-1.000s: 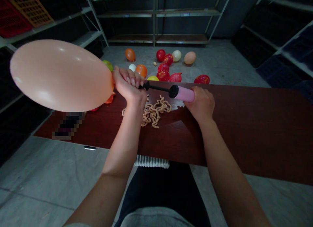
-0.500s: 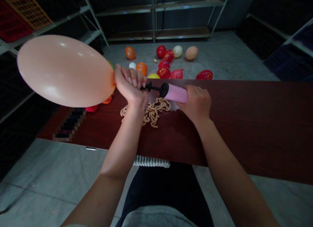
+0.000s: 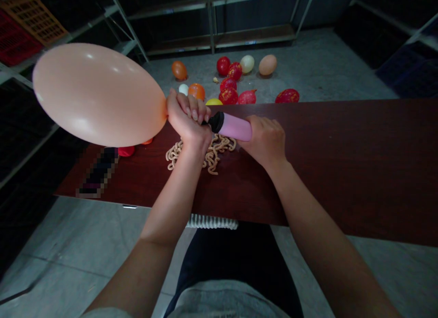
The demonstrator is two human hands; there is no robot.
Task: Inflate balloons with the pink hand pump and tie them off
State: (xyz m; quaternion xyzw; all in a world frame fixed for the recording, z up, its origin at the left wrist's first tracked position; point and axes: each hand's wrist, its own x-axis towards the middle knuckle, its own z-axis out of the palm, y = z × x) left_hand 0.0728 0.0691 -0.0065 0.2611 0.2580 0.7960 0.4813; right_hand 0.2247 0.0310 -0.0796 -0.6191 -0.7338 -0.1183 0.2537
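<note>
A large peach balloon [image 3: 97, 94] swells out to the left, above the table's left end. My left hand [image 3: 187, 118] is closed round the balloon's neck and the black nozzle end of a pink hand pump [image 3: 232, 126]. My right hand [image 3: 265, 140] grips the pump's pink barrel, which is pushed in close to the left hand. Under both hands lies a heap of limp peach balloons [image 3: 205, 153] on the dark red wooden table [image 3: 342, 163].
Several inflated balloons, red [image 3: 228, 95], orange [image 3: 179, 70], yellow and cream [image 3: 267, 65], lie on the grey floor beyond the table. Metal shelving [image 3: 212, 17] lines the back and sides. A blurred dark object [image 3: 97, 172] rests on the table's left end.
My right hand has pushed the pink barrel leftwards, so the black rod between barrel and nozzle is no longer visible. The view has tilted down a little.
</note>
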